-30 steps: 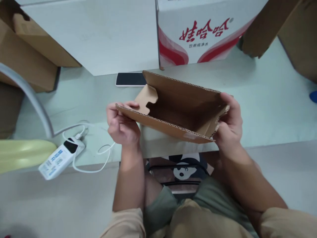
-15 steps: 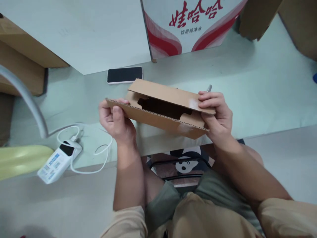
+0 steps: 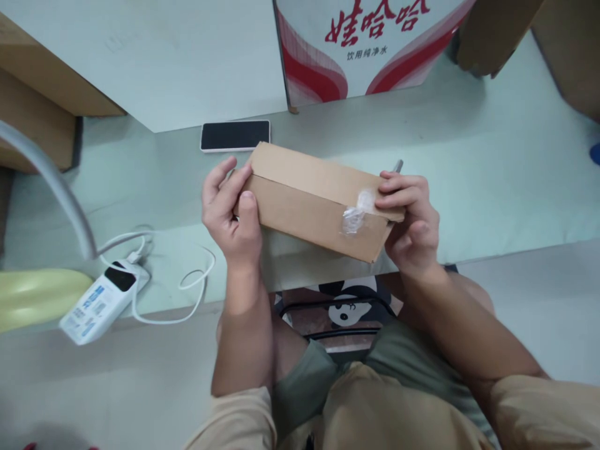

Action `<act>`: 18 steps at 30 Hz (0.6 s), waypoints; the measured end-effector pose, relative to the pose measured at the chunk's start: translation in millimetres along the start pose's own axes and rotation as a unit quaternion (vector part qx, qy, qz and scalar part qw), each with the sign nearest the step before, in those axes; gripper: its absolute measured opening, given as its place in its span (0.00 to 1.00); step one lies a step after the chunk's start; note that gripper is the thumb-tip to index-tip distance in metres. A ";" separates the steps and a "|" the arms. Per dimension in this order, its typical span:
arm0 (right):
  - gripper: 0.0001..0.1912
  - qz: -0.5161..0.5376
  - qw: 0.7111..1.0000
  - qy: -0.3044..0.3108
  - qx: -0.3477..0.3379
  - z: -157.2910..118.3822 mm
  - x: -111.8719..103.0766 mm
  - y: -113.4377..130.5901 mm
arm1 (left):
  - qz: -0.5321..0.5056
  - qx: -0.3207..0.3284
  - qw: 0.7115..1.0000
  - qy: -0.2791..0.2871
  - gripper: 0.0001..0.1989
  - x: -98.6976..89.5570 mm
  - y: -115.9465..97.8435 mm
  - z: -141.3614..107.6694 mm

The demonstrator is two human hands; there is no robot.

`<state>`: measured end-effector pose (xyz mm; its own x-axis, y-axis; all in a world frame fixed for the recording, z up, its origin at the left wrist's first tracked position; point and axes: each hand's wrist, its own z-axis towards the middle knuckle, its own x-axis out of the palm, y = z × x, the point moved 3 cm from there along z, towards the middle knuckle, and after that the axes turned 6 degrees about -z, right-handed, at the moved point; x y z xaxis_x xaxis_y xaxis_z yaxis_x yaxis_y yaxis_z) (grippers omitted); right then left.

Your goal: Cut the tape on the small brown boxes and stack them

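A small brown cardboard box (image 3: 304, 203) is held tilted between my two hands above the table's near edge. Its two top flaps meet along a seam, and a crumpled piece of clear tape (image 3: 355, 219) lies across the seam toward the right end. My left hand (image 3: 232, 209) grips the left end, thumb on the near flap and fingers at the far side. At the other end, my right hand (image 3: 412, 219) has its fingers on the far flap near the tape; part of that hand is hidden behind the box corner. A grey pen-like tip (image 3: 398, 166) shows just beyond my right fingers.
On the table (image 3: 469, 175) a phone (image 3: 235, 135) lies behind the box. To the left are a white power bank (image 3: 105, 303) with a looped cable (image 3: 205, 284), a grey curved tube (image 3: 51, 181) and a yellow object (image 3: 42, 297). A red-and-white carton (image 3: 365, 75) stands behind.
The box's gaping top flaps have come together, so its dark inside no longer shows. My left hand has moved slightly right and up along the left end.
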<state>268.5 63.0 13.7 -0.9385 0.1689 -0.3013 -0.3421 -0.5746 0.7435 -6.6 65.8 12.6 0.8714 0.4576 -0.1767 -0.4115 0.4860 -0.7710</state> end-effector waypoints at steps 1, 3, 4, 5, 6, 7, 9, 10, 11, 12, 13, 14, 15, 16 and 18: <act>0.26 0.013 1.000 -0.002 -0.005 0.1 0.1 0.1 | 0.007 -0.001 1.000 -0.003 0.22 0.0 -0.2 -0.4; 0.24 0.024 1.000 -0.005 -0.010 0.2 0.4 0.3 | 0.022 -0.003 1.000 -0.011 0.22 0.2 -1.4 -1.0; 0.24 0.020 1.000 -0.003 -0.007 0.3 0.5 0.5 | 0.029 -0.003 0.999 -0.016 0.22 0.4 -2.5 -1.1; 0.25 0.009 1.000 0.002 -0.002 0.3 0.6 0.8 | 0.034 -0.003 0.999 -0.019 0.22 0.7 -3.8 -1.3; 0.26 -0.005 1.000 0.010 0.004 0.3 0.5 1.3 | 0.037 -0.001 0.999 -0.023 0.21 0.9 -5.5 -1.3; 0.28 -0.019 1.000 0.015 0.011 0.4 -0.2 1.9 | 0.039 0.002 0.999 -0.027 0.20 1.1 -7.3 -1.2; 0.28 -0.037 0.999 0.010 0.020 0.9 -3.3 2.6 | 0.046 0.004 0.998 -0.037 0.18 0.8 -10.6 -0.9; 0.27 -0.040 0.999 -0.003 0.026 1.5 -5.8 2.0 | 0.049 0.005 0.998 -0.043 0.17 0.2 -11.8 -0.7; 0.25 -0.043 0.998 -0.018 0.036 2.4 -8.6 0.4 | 0.050 0.007 0.997 -0.050 0.16 -0.6 -12.7 -0.3; 0.22 -0.046 0.997 -0.034 0.053 3.5 -11.4 -2.5 | 0.048 0.008 0.997 -0.057 0.15 -1.8 -13.0 0.1; 0.21 -0.047 0.995 -0.043 0.078 4.6 -13.7 -6.6 | 0.042 0.010 0.997 -0.067 0.15 -3.4 -12.9 0.6; 0.19 -0.047 0.992 -0.046 0.111 5.7 -15.4 -11.7 | 0.032 0.011 0.996 -0.080 0.15 -5.4 -12.3 1.1; 0.19 -0.046 0.987 -0.042 0.150 6.6 -16.3 -17.4 | 0.020 0.010 0.995 -0.097 0.15 -7.9 -11.1 1.8; 0.18 -0.042 0.980 -0.035 0.191 7.1 -16.5 -23.1 | 0.009 0.006 0.993 -0.118 0.15 -10.7 -9.4 2.6; 0.17 -0.019 0.963 -0.006 0.270 6.6 -14.3 -32.3 | -0.004 -0.009 0.987 -0.157 0.16 -16.5 -5.0 4.6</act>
<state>292.7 84.4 -2.1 -0.9242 0.1921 -0.3301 -0.3481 -0.0685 0.9349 -20.2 59.3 22.2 0.7473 0.6640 0.0261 -0.3979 0.4786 -0.7827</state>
